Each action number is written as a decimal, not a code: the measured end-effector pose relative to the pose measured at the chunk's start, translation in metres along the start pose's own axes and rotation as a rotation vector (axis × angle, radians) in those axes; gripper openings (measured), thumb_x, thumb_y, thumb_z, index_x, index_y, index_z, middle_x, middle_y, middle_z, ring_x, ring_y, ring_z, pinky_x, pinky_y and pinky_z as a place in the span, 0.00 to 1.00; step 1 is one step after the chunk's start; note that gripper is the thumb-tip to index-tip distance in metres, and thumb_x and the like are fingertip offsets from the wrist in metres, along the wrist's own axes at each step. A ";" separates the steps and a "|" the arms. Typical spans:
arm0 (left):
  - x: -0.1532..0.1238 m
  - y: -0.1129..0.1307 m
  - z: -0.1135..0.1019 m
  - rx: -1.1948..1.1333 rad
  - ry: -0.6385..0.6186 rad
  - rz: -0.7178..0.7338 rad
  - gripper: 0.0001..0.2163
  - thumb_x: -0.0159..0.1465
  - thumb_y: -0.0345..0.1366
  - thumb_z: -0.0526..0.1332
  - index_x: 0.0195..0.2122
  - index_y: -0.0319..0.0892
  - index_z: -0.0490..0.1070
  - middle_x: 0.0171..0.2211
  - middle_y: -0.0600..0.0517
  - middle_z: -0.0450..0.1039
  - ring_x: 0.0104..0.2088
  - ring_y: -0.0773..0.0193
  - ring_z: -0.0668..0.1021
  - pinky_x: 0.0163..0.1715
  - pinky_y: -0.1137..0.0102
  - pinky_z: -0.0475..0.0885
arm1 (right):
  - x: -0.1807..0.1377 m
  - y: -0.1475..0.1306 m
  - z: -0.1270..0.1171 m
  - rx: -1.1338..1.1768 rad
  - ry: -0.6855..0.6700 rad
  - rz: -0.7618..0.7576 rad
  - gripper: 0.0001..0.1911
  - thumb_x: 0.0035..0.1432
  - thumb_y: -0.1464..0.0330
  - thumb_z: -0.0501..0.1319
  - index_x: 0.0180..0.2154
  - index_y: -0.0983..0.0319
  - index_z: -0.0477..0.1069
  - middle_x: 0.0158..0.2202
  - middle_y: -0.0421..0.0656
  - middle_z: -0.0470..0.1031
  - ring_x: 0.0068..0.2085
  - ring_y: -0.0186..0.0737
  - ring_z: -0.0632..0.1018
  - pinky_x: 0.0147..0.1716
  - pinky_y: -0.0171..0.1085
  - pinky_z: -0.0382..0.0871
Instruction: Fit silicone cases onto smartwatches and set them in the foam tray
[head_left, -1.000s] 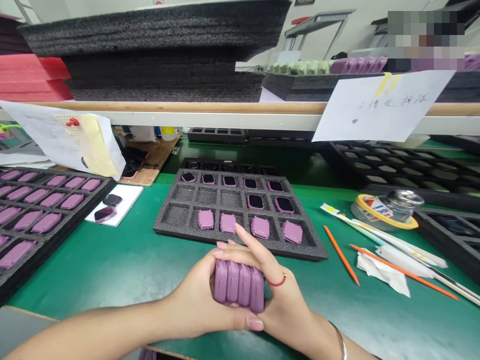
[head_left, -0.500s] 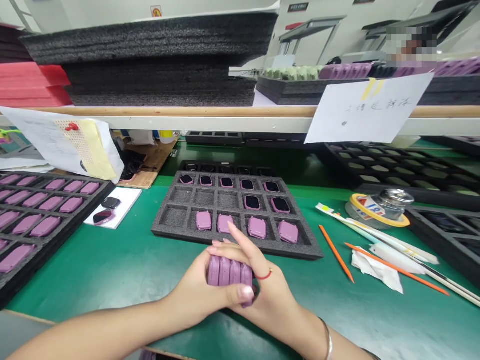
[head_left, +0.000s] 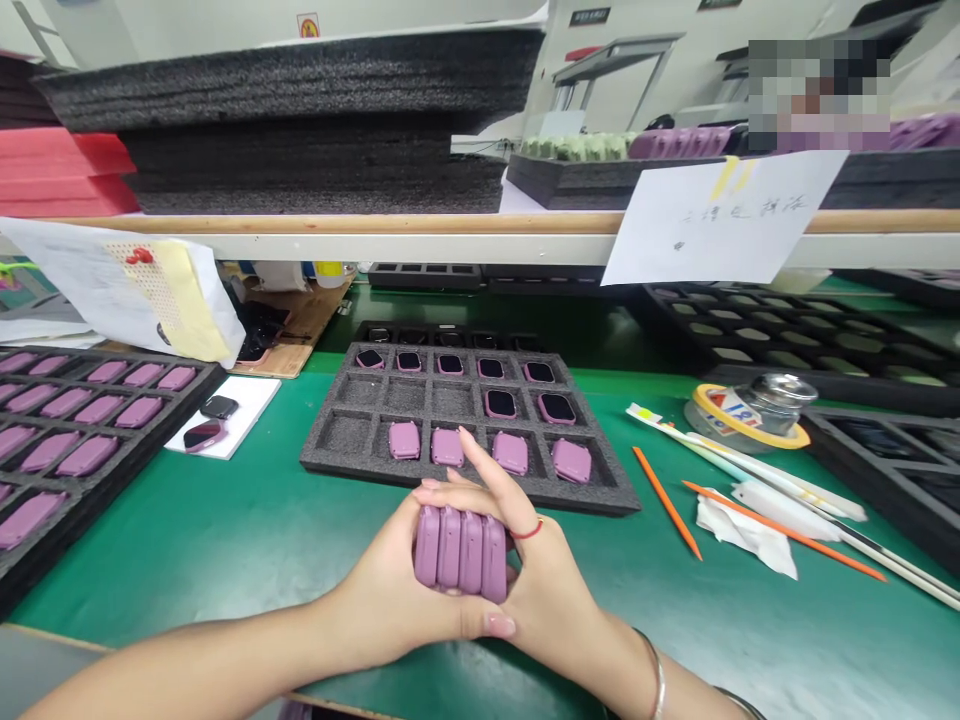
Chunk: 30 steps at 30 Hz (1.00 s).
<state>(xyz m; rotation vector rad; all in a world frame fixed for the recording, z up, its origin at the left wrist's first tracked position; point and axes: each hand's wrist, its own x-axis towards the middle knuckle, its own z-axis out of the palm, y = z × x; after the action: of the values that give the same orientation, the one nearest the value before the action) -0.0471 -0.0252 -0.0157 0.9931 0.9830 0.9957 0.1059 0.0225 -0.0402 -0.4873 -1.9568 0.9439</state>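
Four purple watch cases (head_left: 460, 547) sit side by side, pressed together in a closed grip between the left hand (head_left: 390, 590) and the right hand (head_left: 555, 590), over the green bench (head_left: 225, 560). Just ahead lies a black foam tray (head_left: 352, 437) holding more cases in its pockets; two orange pencils (head_left: 666, 502) lie off to the right.
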 end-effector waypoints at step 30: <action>0.000 -0.003 -0.002 -0.358 0.021 -0.072 0.24 0.59 0.58 0.65 0.45 0.42 0.75 0.36 0.52 0.74 0.37 0.64 0.75 0.36 0.71 0.70 | -0.003 -0.001 -0.002 0.007 0.003 -0.042 0.57 0.50 0.72 0.73 0.71 0.50 0.42 0.66 0.48 0.66 0.53 0.47 0.81 0.64 0.53 0.66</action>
<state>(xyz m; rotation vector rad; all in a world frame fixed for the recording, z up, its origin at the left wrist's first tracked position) -0.0487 -0.0255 -0.0192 0.6474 0.8151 1.0778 0.1095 0.0207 -0.0408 -0.4415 -1.9526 0.9225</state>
